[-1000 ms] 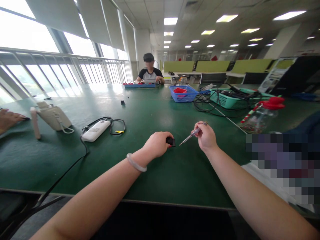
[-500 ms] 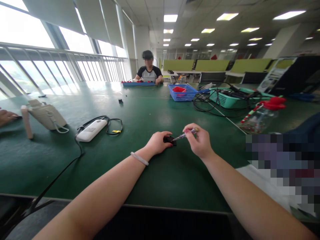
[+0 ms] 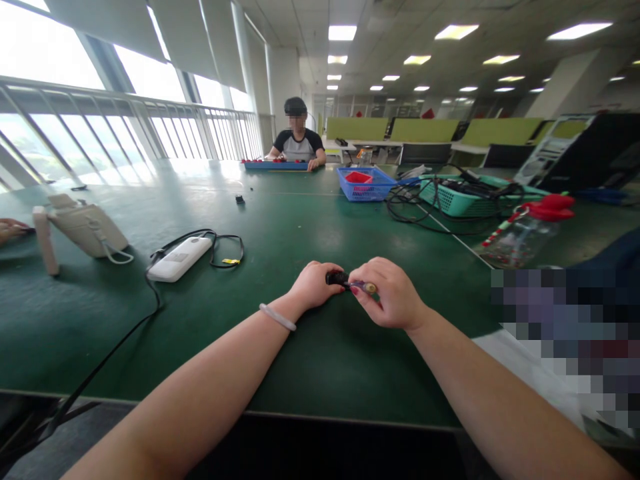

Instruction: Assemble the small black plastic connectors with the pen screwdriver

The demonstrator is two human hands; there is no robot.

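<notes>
On the green table point(image 3: 390, 373), my left hand point(image 3: 316, 285) is closed around a small black block-shaped part point(image 3: 337, 277); its exact kind cannot be made out. My right hand point(image 3: 387, 293) grips a screwdriver point(image 3: 367, 287) with a clear, purplish handle. The handle's end points toward me and to the right. The screwdriver's tip is at the near right side of the black part, partly hidden by my fingers.
A white power strip point(image 3: 181, 259) with a black cable lies left, beyond it a beige bag point(image 3: 90, 227). Blue point(image 3: 367, 190) and teal baskets point(image 3: 450, 200) with cables stand back right, near a red-lidded bottle point(image 3: 530, 230). Another person point(image 3: 299, 143) sits opposite; a hand shows far left.
My right hand has turned and come left and down, closer to the black part. The screwdriver now points away from me rather than leftward. My left hand keeps its hold.
</notes>
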